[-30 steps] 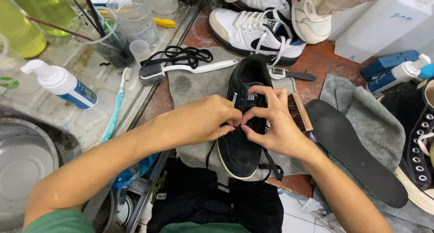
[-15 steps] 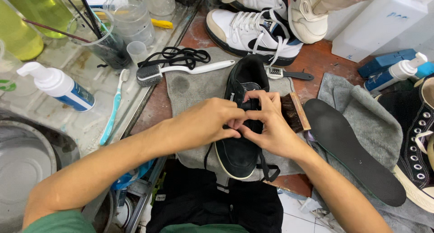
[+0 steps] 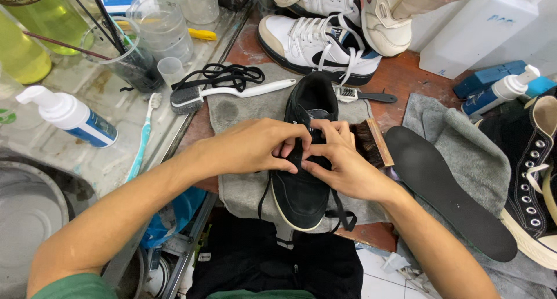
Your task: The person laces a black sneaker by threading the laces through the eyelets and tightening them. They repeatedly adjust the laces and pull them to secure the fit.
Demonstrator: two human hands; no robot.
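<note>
A black sneaker (image 3: 304, 189) lies toe toward me on a grey cloth (image 3: 238, 110). My left hand (image 3: 255, 145) rests on its left side, fingers pinching the black lace at the eyelets. My right hand (image 3: 342, 165) covers the right side of the lacing and pinches the same lace. Loose lace ends (image 3: 342, 215) hang off the sneaker near the toe. Both hands hide the middle of the shoe.
A wooden-backed brush (image 3: 371, 142) lies just right of the shoe, a black insole (image 3: 447, 194) beyond it. White sneakers (image 3: 313, 41) stand behind. A white-handled brush (image 3: 232, 93), black laces (image 3: 220, 75), toothbrush (image 3: 142, 136), foam bottle (image 3: 69, 116) and cups sit left. A black high-top (image 3: 534, 177) lies right.
Both hands have shifted slightly down the shoe's lacing and drawn closer together; the sneaker itself stays in place on the cloth.
</note>
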